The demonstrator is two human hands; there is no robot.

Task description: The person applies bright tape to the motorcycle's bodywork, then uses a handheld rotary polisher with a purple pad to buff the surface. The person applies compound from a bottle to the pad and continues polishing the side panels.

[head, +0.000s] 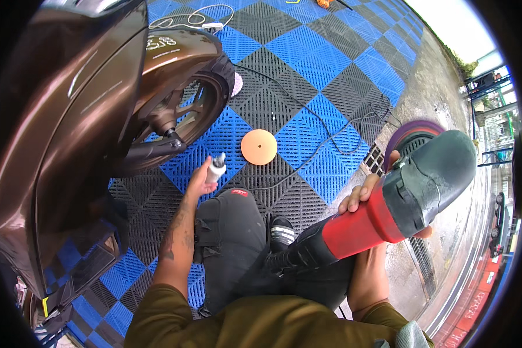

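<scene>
My left hand (202, 177) grips a small white squeeze bottle (216, 169) with a dark neck and pale nozzle, above the floor tiles. In my right hand (357, 196) is a red and black rotary polisher (365, 222), its head tilted up to the right. A purple-edged round pad (393, 138) shows behind the polisher's head, partly hidden by it. On the floor between my hands lies an orange foam polishing pad (259, 147) with a small centre hole. To my left stands a glossy brown motor scooter (87, 100), its front wheel (213, 102) near the bottle.
Blue and black grid floor tiles (287, 78) spread around me. A dark power cord (315, 114) winds across them. A white power strip (212, 27) lies beyond the wheel, and a pinkish cloth (237, 84) sits beside the tyre. Wet concrete (439, 82) borders the tiles on the right.
</scene>
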